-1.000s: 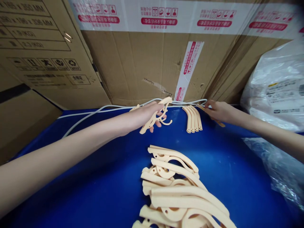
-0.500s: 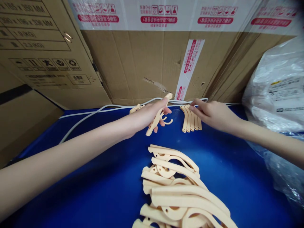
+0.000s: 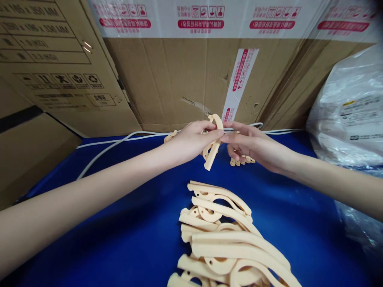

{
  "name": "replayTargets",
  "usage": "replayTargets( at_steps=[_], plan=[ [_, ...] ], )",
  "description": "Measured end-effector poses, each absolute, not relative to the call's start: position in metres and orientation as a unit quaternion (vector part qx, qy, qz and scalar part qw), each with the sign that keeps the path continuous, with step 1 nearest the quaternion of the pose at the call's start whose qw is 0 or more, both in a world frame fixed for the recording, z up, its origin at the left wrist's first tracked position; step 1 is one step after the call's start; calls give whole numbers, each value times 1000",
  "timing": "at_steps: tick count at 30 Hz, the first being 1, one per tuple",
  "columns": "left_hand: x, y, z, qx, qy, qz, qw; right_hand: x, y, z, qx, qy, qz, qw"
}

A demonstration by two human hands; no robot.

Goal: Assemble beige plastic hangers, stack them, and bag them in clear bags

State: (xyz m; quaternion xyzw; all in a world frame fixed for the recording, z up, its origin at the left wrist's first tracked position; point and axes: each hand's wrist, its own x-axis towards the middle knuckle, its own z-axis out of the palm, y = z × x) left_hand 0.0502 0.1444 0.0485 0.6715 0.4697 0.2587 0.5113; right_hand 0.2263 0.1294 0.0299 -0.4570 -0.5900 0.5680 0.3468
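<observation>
My left hand (image 3: 196, 140) is closed on a beige curved plastic hanger piece (image 3: 212, 155), which tilts upright between finger and thumb. From the other side my right hand (image 3: 251, 141) meets it, thumb and forefinger at its upper right edge, the other fingers curled. Behind and below the right hand shows a row of slim beige hanger arms (image 3: 243, 161), mostly hidden by it. Nearer to me lies a pile of larger beige hanger pieces (image 3: 239, 245), with curved arms, rings and small holes. Another small beige piece (image 3: 170, 136) sits beyond my left wrist, partly covered.
A blue surface (image 3: 119, 231) lies under everything. White cables (image 3: 131, 137) run along its back edge, before a large taped cardboard box (image 3: 179, 75). Another printed carton (image 3: 60, 87) stands at left. Clear plastic wrapping (image 3: 347, 107) bulges at right.
My right hand has moved left from the row of hanger arms to the piece in my left hand. That piece has been turned more upright. The pile has stayed put.
</observation>
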Motion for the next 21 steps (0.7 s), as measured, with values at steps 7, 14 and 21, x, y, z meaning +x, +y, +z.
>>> replayTargets(
  at_steps=[7,14,21],
  plan=[
    [43,151,49,634,483,306,521,228,133,33,-492,-612,490,379],
    [35,156,52,637,431,345,537,230,138,34,-498,-623,480,365],
    [25,163,58,689,447,272,501,242,144,38,-484,-712,342,376]
  ],
)
